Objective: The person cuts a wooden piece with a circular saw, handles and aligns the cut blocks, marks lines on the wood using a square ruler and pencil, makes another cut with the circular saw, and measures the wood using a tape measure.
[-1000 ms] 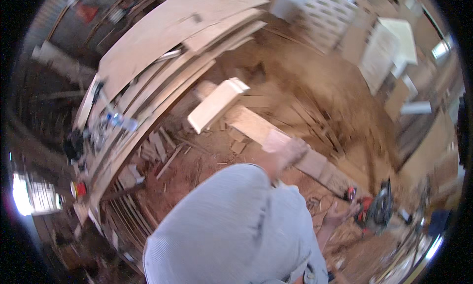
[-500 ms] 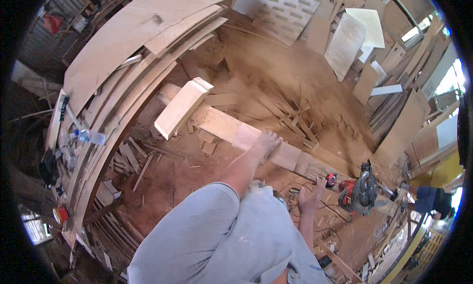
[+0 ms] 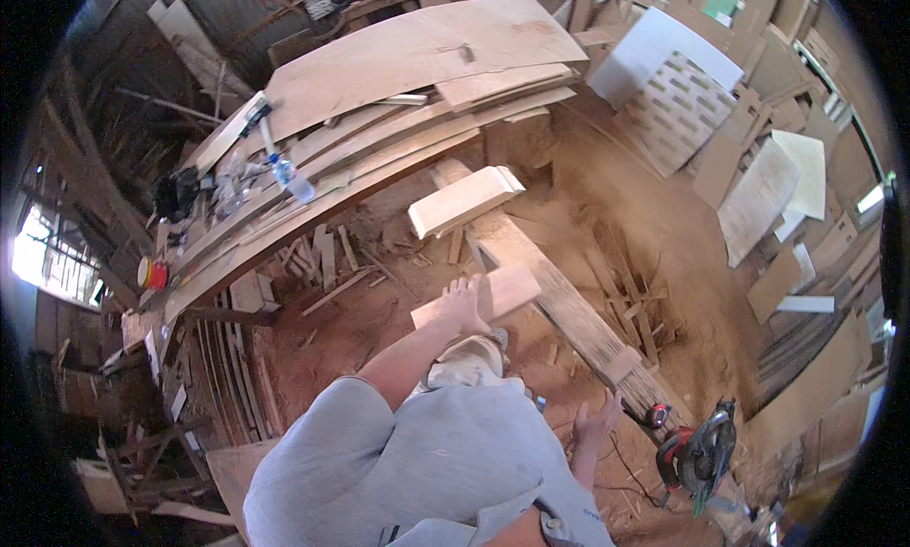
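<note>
1. While the left hand [image 3: 463, 305] grips the near end of a short pale board [image 3: 479, 298], fingers wrapped over its edge, that board sits across a long plank [image 3: 569, 310] on the sawdusty floor [image 3: 379, 329].
2. Right hand [image 3: 595, 420] hangs free lower down, fingers spread, holding nothing.
3. Circular saw [image 3: 700, 452], red and dark, lies just right of it.
4. Clear plastic bottle [image 3: 289, 179] with a blue label rests on the stacked boards [image 3: 398, 82] up left; a pale moulded block [image 3: 463, 198] leans between.
</note>
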Motion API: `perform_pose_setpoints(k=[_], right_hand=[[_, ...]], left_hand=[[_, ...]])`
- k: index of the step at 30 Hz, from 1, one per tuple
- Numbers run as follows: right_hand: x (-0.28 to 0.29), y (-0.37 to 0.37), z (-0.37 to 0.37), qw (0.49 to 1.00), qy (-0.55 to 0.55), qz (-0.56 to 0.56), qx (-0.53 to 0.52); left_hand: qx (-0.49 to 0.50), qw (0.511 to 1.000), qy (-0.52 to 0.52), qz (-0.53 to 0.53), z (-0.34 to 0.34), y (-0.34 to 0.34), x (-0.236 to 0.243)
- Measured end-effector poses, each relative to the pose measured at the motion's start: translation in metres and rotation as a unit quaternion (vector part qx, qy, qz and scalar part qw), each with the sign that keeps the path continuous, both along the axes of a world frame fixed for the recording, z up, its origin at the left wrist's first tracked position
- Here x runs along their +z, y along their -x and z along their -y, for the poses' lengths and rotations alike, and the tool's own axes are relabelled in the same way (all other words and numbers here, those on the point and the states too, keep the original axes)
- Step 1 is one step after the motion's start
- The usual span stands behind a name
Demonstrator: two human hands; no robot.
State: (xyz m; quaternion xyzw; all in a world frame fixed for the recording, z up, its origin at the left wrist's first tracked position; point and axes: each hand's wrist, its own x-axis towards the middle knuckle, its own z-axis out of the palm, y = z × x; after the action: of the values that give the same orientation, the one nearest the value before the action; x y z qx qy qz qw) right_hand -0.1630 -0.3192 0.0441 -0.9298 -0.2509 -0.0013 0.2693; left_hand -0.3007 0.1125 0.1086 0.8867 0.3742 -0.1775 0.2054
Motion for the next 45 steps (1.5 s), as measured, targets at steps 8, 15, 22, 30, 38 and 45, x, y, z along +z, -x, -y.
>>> perform_pose_setpoints(k=[8, 15, 22, 30, 38, 45], right_hand=[[0.030, -0.012, -0.120, 0.998, -0.019, -0.034, 0.052], [0.036, 0.003, -0.182, 0.999, -0.008, -0.049, 0.023], [0.050, 0.026, -0.248, 0.997, 0.033, -0.060, 0.038], [0.054, 0.010, -0.284, 0.985, 0.048, -0.069, 0.150], [0.094, 0.007, -0.325, 0.916, 0.013, -0.051, 0.397], [0.061, 0.040, -0.306, 0.800, 0.054, -0.131, 0.584]], left_hand=[[0.175, 0.982, -0.065, 0.035, -0.137, 0.002, 0.037], [0.099, 0.994, -0.050, 0.019, -0.260, -0.057, 0.055], [0.031, 0.995, -0.098, 0.021, -0.303, -0.091, -0.012], [0.050, 0.990, -0.104, 0.083, -0.279, -0.056, 0.003], [0.196, 0.941, -0.085, 0.262, -0.155, 0.086, -0.024], [0.506, 0.820, -0.158, 0.216, 0.106, 0.287, -0.011]])
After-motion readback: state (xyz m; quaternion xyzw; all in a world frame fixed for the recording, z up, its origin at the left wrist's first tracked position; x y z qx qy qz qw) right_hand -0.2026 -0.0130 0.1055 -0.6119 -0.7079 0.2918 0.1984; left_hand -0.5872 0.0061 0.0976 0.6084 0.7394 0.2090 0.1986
